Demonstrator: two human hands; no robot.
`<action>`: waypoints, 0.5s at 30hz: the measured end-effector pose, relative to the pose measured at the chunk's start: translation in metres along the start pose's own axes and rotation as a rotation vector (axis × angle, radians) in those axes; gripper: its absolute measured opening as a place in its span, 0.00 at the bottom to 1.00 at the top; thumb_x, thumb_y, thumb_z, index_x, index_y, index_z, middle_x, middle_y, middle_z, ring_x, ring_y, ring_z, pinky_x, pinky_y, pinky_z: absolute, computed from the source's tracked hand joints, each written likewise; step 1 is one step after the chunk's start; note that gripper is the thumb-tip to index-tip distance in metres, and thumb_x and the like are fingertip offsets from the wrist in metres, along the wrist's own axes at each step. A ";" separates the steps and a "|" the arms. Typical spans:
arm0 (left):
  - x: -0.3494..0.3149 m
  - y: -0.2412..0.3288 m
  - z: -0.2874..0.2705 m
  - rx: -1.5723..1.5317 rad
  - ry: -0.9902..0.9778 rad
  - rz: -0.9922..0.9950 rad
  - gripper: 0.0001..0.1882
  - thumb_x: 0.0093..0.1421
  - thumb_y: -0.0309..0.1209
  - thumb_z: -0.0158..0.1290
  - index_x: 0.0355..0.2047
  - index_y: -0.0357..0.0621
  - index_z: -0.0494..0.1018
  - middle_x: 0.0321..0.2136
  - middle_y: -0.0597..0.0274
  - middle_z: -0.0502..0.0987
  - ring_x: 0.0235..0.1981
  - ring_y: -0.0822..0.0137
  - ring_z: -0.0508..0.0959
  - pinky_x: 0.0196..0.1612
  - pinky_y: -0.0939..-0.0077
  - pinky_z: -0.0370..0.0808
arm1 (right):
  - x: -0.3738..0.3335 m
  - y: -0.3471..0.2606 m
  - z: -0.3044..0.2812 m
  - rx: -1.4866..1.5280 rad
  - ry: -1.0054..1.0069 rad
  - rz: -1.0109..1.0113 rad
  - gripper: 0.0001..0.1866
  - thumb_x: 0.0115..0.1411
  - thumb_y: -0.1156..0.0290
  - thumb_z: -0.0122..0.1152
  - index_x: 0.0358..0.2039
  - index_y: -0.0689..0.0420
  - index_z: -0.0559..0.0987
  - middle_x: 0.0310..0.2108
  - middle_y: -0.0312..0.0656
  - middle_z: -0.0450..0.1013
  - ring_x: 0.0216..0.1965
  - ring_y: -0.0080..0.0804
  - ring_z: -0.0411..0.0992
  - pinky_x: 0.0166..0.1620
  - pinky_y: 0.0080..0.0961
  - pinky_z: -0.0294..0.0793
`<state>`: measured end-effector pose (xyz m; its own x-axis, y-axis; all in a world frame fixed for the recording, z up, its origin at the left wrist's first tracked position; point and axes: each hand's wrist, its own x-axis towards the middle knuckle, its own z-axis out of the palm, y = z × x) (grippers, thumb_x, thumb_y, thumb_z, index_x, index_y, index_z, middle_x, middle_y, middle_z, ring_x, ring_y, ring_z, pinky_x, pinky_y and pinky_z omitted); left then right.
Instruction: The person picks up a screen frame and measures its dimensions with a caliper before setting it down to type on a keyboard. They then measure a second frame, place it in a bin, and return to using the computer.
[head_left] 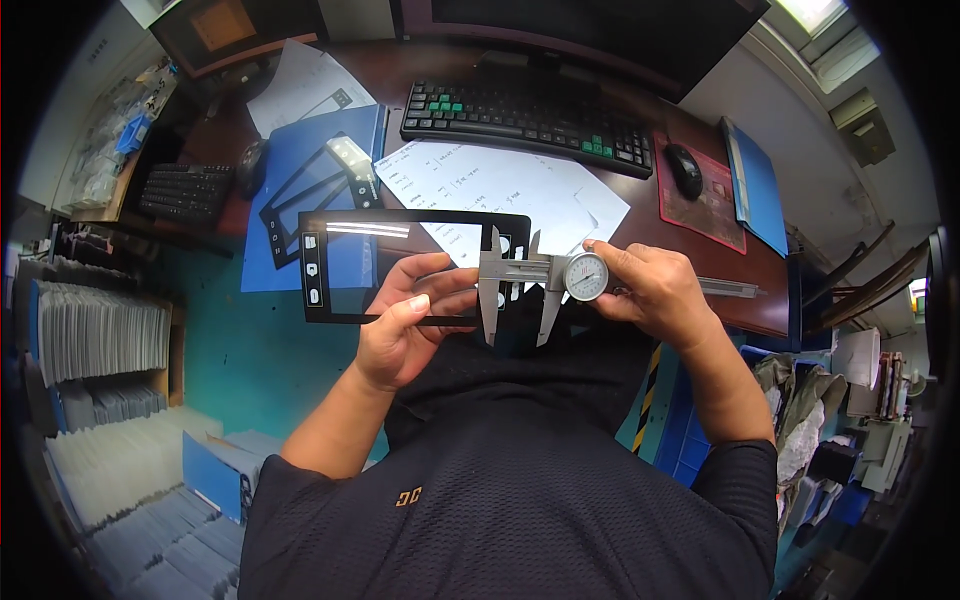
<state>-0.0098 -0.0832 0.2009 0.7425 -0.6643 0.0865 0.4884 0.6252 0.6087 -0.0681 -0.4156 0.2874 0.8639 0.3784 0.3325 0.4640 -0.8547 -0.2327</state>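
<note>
- your left hand (392, 345) is gripping that black-framed panel (385, 262) by its near edge
- your right hand (660, 290) has the dial caliper (587, 277) gripped, at the panel's right end
- green-keyed keyboard's (525, 126) far on the table (692, 252)

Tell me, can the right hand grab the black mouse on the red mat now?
Probably not right now: the right hand is holding the dial caliper. Otherwise the mouse looks near, with nothing standing in between.

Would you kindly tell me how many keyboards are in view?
2: a black keyboard with some green keys at upper centre, and a dark keyboard toward the left.
</note>
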 end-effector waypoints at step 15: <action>0.000 0.005 0.003 -0.032 0.027 -0.025 0.26 0.67 0.29 0.47 0.65 0.42 0.61 0.63 0.39 0.71 0.63 0.48 0.75 0.60 0.52 0.78 | 0.004 -0.002 0.001 -0.007 -0.017 0.005 0.31 0.48 0.64 0.75 0.55 0.53 0.80 0.23 0.39 0.73 0.24 0.37 0.75 0.29 0.33 0.75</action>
<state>-0.0086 -0.0818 0.2066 0.7417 -0.6689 0.0497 0.5215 0.6216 0.5845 -0.0656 -0.4122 0.2884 0.8693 0.3804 0.3154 0.4585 -0.8590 -0.2277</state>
